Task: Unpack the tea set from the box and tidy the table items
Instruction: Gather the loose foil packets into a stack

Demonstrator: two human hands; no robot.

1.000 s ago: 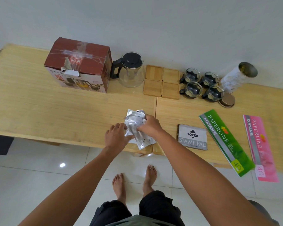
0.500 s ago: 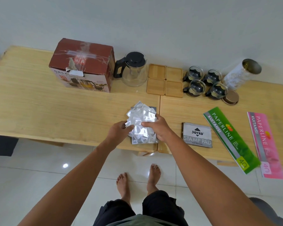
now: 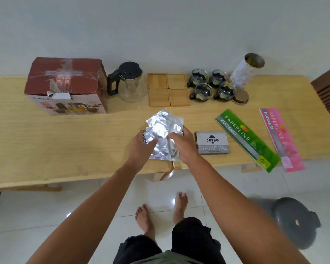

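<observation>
- Left hand: gripped the left edge of a bundle of silver foil sachets, thumb curled over the front.
- Right hand: pinched the bundle's right side, fingers curled behind it.
- Foil sachets: fanned and crumpled, held between both hands just above the near part of the surface.
- Stamp pad: grey, flat on the surface just right of the right hand.
- Green receipt book and pink receipt book: laid side by side further right, near ends overhanging the surface edge.
- Tea set box: red-topped, closed and taped, at far left.
- Glass teapot: black lid and handle, just right of the box.
- Four wooden coasters: two-by-two block beside the teapot.
- Four glass cups: clustered right of the coasters.
- Tin canister: open, behind the cups; its lid flat beside them.
</observation>
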